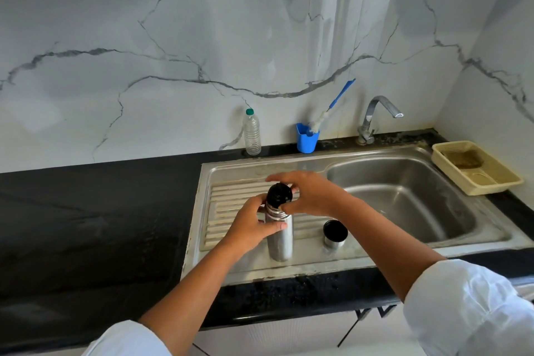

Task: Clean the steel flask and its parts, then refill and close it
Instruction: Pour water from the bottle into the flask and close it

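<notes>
Our left hand [254, 225] wraps the steel flask [279, 237], which stands upright on the ribbed sink drainboard [231, 196]; our right hand [310, 192] clasps its black stopper [278, 195] at the neck. Just beside, we see the flask's cup lid [335, 233] standing apart. Farther back wait a bottle brush [332, 108] in its blue holder [307, 139] and a plastic bottle [252, 133].

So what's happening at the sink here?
A person is working on a steel flask that stands upright on the sink's ribbed drainboard. The left hand steadies the body while the right hand grips the black stopper on top. The flask's cup lid sits apart on the drainboard, to the right. The tap isn't running.
</notes>
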Available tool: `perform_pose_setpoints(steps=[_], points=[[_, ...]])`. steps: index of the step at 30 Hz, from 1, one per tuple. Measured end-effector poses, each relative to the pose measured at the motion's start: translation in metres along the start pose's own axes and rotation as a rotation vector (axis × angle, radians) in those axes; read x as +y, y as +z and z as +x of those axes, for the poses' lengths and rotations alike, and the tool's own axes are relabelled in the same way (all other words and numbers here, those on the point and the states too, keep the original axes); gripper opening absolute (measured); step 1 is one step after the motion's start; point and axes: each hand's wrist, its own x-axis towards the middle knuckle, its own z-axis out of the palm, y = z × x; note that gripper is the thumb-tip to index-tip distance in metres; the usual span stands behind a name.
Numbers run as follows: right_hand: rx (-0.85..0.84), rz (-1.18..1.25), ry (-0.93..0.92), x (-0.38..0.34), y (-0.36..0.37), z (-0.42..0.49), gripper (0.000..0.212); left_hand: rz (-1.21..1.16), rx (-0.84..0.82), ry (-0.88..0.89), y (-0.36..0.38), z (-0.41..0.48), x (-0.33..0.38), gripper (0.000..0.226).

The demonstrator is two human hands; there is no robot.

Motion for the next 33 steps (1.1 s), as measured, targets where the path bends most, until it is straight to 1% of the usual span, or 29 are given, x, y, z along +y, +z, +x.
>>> perform_pose_setpoints(steps=[3,6,11,16,21,24,28,31,33], points=[[-0.056,-0.165,-0.045,-0.008,-0.005,0.003,0.06,0.001,-0.02,-0.013,-0.002,-0.001,0.001,0.06],[-0.122,-0.233,-0.074,-0.018,-0.012,0.006,0.057,-0.023,-0.036,-0.024,-0.003,-0.001,0.001,0.061],[-0.23,-0.388,-0.087,-0.028,-0.014,0.018,0.064,-0.055,-0.05,-0.035,-0.004,0.0,-0.001,0.071],[-0.233,-0.479,-0.092,-0.037,-0.018,0.024,0.06,-0.049,-0.039,-0.037,-0.001,0.001,-0.002,0.071],[-0.231,-0.481,-0.073,-0.038,-0.021,0.026,0.054,-0.027,-0.037,-0.037,-0.002,-0.001,0.0,0.063],[-0.189,-0.539,-0.065,-0.041,-0.018,0.025,0.047,-0.022,-0.039,-0.034,-0.003,-0.002,0.0,0.057],[-0.104,-0.529,0.067,-0.044,-0.009,0.022,0.054,-0.023,-0.023,-0.033,-0.001,-0.003,0.0,0.053],[-0.099,-0.553,0.192,-0.049,-0.003,0.021,0.064,-0.017,-0.02,-0.031,-0.001,-0.005,0.002,0.058],[-0.111,-0.575,0.212,-0.05,-0.004,0.021,0.07,-0.011,-0.034,-0.026,-0.002,-0.005,0.002,0.061]])
